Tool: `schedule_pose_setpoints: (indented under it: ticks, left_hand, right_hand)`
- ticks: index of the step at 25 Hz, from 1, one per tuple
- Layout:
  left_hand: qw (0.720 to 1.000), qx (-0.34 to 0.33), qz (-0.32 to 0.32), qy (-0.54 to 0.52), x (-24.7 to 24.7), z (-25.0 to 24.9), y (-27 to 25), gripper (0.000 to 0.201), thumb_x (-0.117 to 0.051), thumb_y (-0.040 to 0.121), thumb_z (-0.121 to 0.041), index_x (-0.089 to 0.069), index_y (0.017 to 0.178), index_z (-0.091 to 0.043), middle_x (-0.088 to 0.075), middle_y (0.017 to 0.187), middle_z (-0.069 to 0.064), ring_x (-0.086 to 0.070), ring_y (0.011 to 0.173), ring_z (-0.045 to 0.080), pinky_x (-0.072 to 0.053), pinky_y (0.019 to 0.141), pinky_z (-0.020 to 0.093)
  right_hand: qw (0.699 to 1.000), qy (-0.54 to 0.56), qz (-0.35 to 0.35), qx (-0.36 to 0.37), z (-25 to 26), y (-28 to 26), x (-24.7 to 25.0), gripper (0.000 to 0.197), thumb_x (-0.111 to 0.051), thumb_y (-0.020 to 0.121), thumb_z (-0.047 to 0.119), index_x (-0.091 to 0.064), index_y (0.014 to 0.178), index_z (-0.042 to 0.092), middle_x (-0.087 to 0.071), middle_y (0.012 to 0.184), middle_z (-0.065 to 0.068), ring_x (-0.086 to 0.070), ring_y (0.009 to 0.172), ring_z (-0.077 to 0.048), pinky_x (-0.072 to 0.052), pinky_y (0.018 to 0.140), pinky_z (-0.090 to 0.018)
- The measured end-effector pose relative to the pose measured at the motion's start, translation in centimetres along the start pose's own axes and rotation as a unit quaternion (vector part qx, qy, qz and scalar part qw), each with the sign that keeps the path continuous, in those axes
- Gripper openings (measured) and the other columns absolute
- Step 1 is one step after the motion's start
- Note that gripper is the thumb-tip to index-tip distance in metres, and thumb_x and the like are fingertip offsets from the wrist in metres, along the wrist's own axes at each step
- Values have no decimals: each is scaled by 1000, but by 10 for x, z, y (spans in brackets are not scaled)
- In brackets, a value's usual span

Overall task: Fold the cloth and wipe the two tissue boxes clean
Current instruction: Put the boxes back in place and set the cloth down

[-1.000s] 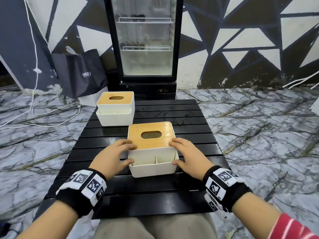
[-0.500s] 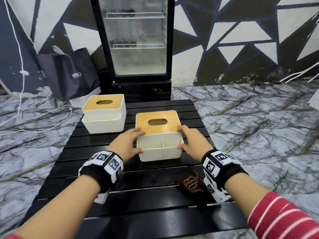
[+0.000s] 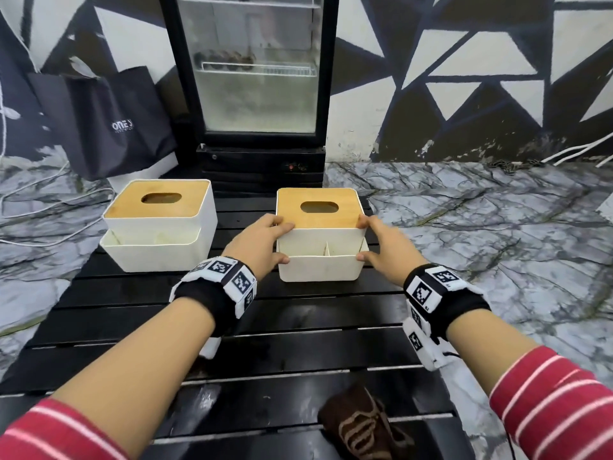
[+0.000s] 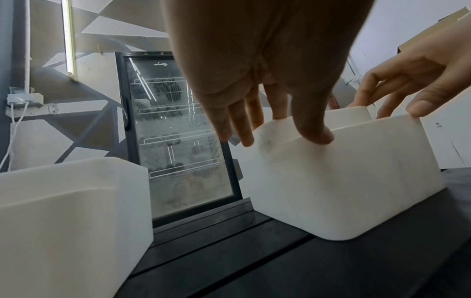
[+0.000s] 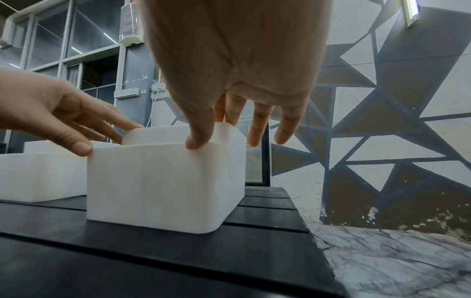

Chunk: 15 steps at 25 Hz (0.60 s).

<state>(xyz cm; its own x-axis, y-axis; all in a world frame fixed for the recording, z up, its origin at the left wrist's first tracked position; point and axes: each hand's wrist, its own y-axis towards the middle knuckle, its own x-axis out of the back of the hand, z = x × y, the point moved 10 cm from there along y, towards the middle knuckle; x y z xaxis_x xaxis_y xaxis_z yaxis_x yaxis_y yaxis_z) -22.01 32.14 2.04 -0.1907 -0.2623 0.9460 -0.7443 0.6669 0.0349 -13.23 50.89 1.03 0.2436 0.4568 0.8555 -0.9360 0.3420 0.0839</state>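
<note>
Two white tissue boxes with wooden lids stand side by side on the black slatted table [image 3: 298, 310]. The left box [image 3: 159, 227] stands alone. My two hands flank the right box [image 3: 318, 263]: the left hand [image 3: 258, 247] touches its left side and the right hand [image 3: 384, 250] its right side. Both have straight fingers and a thumb on the front rim. In the left wrist view the left hand [image 4: 267, 131] touches the box [image 4: 344, 181] near its top. The right wrist view shows the right hand [image 5: 224, 133] on the box [image 5: 163, 181]. A brown cloth [image 3: 361, 426] lies crumpled at the near edge.
A glass-door fridge [image 3: 258, 78] stands just behind the table. A dark bag [image 3: 109, 121] and white cables [image 3: 39, 227] lie on the marble floor to the left. Bare table slats stretch between the boxes and the cloth.
The right box has travelled between my hands from the near middle of the table to the far side, level with the left box. The cloth has come into view.
</note>
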Motion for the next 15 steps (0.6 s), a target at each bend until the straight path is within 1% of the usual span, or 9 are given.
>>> schedule_pose_setpoints:
  ticks: [3,6,8,11,15]
  left_hand:
    - [1000,-1,-3,-1,-1,-2,14,66,-64,87,-24,-33,144,-25,-28,150,-4,-33,136,17,-29,111,30]
    - [1000,0,-4,-2,-2,-6,25,66,-63,88,-24,-31,145,-26,-25,152,-5,-31,137,16,-28,111,30]
    - [1000,6,-7,-7,-2,-6,32,66,-62,88,-23,-30,145,-26,-23,154,-6,-29,139,17,-27,112,32]
    - [1000,12,-14,-25,-2,-6,41,65,-63,88,-20,-32,144,-27,-22,155,-6,-28,140,18,-27,113,35]
    - [1000,8,-12,-28,-3,-7,46,65,-64,87,-20,-33,144,-27,-22,155,-5,-28,140,18,-26,113,35]
  right_hand:
    - [1000,2,-8,9,-7,17,4,47,-68,76,18,-39,112,29,-57,122,-8,-50,113,-27,-44,91,-47]
    - [1000,-3,-3,9,-14,28,5,47,-67,77,18,-38,113,28,-56,124,-8,-50,112,-28,-44,90,-47]
    - [1000,-9,-6,10,-16,33,7,47,-67,78,18,-38,115,26,-55,125,-8,-50,111,-29,-43,90,-46]
    - [1000,-7,-17,15,-17,37,10,46,-65,79,16,-38,115,25,-56,122,-8,-52,104,-30,-44,87,-44]
    - [1000,9,-17,20,-18,38,10,45,-64,81,13,-38,117,23,-55,125,-9,-51,106,-30,-43,87,-41]
